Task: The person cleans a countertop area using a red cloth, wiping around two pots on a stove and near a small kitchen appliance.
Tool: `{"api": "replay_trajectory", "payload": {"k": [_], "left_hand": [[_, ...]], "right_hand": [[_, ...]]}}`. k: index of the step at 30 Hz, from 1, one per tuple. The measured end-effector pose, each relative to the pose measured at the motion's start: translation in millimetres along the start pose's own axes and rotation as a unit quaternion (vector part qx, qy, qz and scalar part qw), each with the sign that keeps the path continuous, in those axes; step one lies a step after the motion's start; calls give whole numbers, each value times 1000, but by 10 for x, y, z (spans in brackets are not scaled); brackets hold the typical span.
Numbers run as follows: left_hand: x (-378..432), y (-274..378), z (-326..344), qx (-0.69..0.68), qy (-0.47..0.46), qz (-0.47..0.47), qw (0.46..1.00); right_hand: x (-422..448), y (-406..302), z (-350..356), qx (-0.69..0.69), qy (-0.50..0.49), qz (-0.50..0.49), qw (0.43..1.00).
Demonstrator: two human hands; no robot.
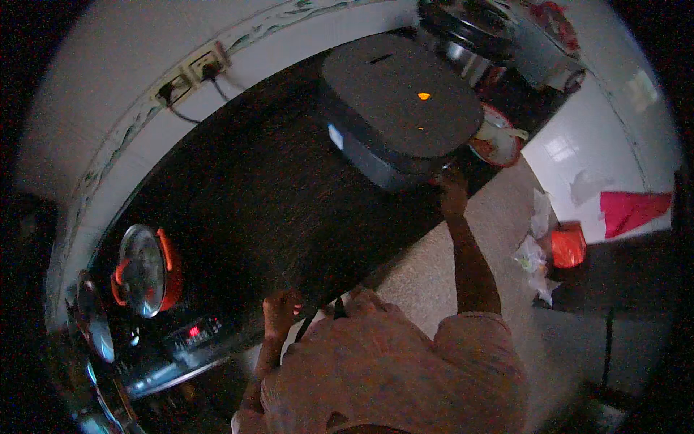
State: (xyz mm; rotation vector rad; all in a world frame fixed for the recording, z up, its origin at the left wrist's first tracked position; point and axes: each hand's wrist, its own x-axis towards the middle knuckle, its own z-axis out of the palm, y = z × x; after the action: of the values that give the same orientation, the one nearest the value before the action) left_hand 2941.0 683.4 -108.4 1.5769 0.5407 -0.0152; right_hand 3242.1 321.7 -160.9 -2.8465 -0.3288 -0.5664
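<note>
Low light blurs the details. My right hand (454, 190) is at the near right corner of a dark grey countertop appliance (379, 92) with a rounded flat top, a slot and small orange lights. A small shiny spot shows by the fingers, and whether they grip anything is hidden. My left hand (281, 313) is curled in a loose fist at the front edge of the black countertop (244, 206), with nothing visible in it. Right of the appliance, partly behind it, sits a red-rimmed bowl (501, 144) with a pale spoon and some food remains.
At the left, an orange pot (173, 276) with a glass lid (142, 271) stands on a cooktop (195, 336) with a lit red display. Plugs fill a wall socket (190, 81). A black-topped appliance (466, 27) stands at the back right. A red packet (568, 244) and plastic bags (534, 260) lie at right.
</note>
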Motion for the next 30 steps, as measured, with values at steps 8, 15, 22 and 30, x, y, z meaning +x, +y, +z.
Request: {"api": "replay_trajectory", "payload": {"k": [8,15,22,30], "left_hand": [[-202,-180,-221,-144,93,-47,984],[-477,-670,-496,-183,119,36,975],[-695,-187,-587,127,145,-11,981],[-616,-76,-560,201,145,113,962]], "right_hand": [[474,614,100,400,-66,-20,914],[87,-61,82,-74,66,-15,995],[-556,-1280,-100,-53,100,-66,991],[-843,-2623,-361,189,-14,-221,957]]}}
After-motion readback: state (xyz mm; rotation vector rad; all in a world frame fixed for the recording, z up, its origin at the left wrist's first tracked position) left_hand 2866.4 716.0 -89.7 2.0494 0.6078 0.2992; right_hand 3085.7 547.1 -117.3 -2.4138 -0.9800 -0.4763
